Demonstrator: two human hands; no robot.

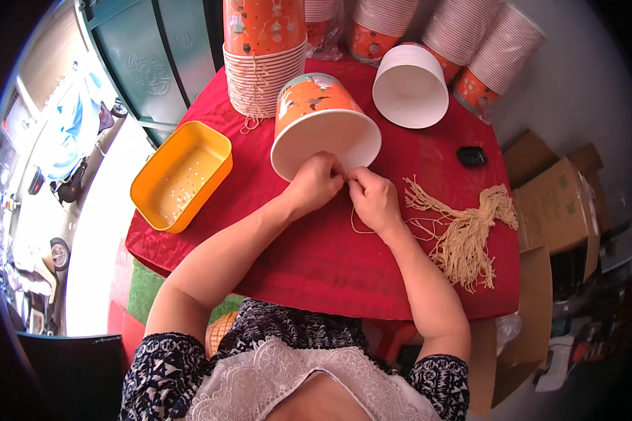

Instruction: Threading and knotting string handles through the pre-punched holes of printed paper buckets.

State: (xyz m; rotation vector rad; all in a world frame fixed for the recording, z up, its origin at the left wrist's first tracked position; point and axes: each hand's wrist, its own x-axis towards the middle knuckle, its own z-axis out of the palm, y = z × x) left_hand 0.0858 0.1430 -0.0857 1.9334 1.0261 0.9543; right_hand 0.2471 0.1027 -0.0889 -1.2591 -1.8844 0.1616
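An orange patterned paper bucket (pixel 312 102) lies tilted on the table, its white open mouth facing me. In front of its lower rim, my left hand (pixel 314 184) is closed in a pinch, fingertips meeting those of my right hand. My right hand (pixel 374 200) also pinches, holding a thin beige string (pixel 354 221) that hangs in a loop below it. What the left fingertips grip is too small to make out. Beside my right wrist lies a tied bundle of beige strings (pixel 470 235), some strands trailing toward the hand.
A yellow plastic tub (pixel 221 151) with small white bits inside sits at left. Behind stand a tall stack of orange buckets (pixel 263 77) with strings hanging down it, a white-mouthed bucket (pixel 411 95) and more wrapped stacks. A black object (pixel 472 156) lies right; cardboard boxes (pixel 558 203) stand beyond the red-covered table.
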